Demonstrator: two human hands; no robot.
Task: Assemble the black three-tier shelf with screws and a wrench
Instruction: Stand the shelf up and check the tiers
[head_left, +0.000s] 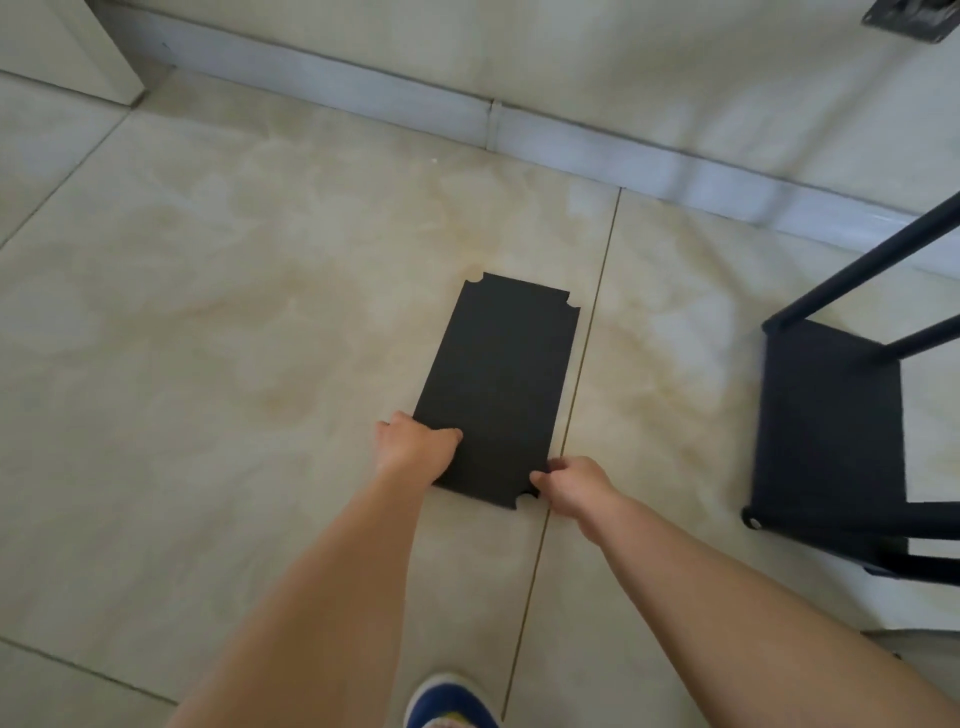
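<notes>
We grip the black board (498, 384) at its near end: left hand (413, 447) fingers curled over one corner, right hand (571, 486) pinching the other.

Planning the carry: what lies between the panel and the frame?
Head view: only bare floor tile with one grout line between panel and frame.

Lighting is soft, even and moderately bright, with a dull sheen on the floor tiles (208, 312) and only faint shadows. The whole picture is slightly soft, and the black frame (831, 426) at right is smeared by motion blur. Wide-angle distortion bends the baseboard (363, 88) and tile joints towards the edges.
</notes>
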